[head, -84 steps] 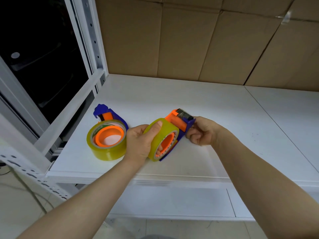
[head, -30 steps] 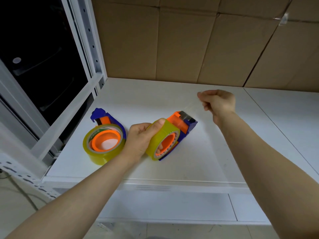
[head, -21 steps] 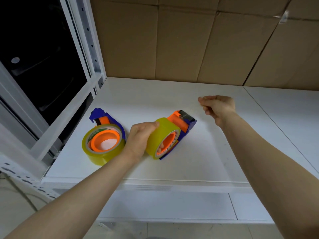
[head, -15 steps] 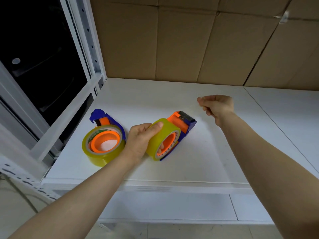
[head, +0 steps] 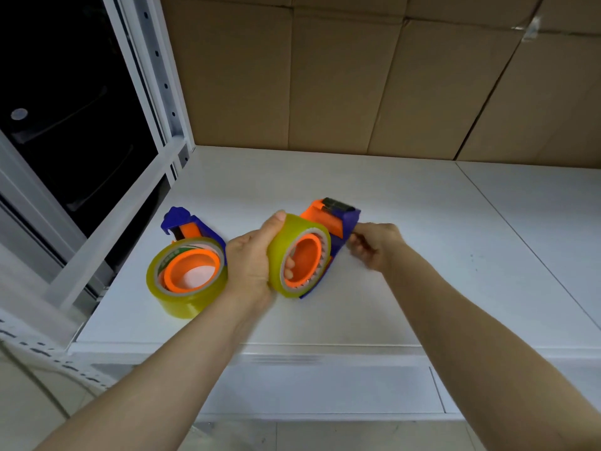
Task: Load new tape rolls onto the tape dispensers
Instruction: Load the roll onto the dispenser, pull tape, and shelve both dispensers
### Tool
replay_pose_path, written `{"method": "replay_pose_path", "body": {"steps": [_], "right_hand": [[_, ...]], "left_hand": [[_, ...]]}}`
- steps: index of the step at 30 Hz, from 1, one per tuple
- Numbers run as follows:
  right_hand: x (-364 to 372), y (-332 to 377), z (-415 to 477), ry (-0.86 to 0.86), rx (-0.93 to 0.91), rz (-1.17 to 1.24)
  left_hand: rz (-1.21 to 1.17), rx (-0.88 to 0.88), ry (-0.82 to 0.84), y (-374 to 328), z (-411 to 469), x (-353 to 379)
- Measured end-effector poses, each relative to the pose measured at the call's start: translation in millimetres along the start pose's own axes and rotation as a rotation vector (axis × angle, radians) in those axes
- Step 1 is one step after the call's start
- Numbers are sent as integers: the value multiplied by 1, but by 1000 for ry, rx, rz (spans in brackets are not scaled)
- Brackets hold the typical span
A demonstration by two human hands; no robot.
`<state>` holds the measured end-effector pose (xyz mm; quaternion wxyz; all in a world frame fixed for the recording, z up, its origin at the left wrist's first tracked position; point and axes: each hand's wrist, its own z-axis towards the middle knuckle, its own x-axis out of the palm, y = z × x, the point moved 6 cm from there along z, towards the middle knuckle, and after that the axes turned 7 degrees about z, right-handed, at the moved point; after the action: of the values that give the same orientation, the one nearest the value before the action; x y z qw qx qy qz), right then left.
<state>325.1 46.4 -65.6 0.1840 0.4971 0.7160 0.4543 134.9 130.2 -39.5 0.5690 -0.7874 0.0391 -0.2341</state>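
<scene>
Left hand [head: 252,262] grips tape roll [head: 294,255] on dispenser [head: 338,222], frame centre. Right hand [head: 374,244] fingers pinched at cutter end, contents unclear. Step: threading tape. Next: draw end over blade. Second dispenser [head: 187,265] loaded, left, on bench [head: 422,255].

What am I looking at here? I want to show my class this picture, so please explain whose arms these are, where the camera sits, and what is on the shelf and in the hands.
There is no machine here. A person wears one camera on the head, so you see their own two arms reaching forward. The left hand grips a yellowish tape roll mounted on a blue and orange tape dispenser. The right hand pinches at that dispenser's front end. A second loaded dispenser lies flat on the white shelf, to the left. Cardboard stands behind.
</scene>
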Motion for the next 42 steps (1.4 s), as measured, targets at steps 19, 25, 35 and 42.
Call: {"method": "replay_pose_path", "body": {"steps": [19,25,35,42], "right_hand": [[12,30,-37,-57,-32,782],[-4,36,-54,-89,-56,782],[-70,15,-76,85,-178,328],[-101,7,-116,496,-100,-635]], "left_hand": [[-337,-282,84,3,13,64],[-330,-293,43,2,11,74],[-191,40,7,-63,34,57],[20,87,197,-44,6,87]]}}
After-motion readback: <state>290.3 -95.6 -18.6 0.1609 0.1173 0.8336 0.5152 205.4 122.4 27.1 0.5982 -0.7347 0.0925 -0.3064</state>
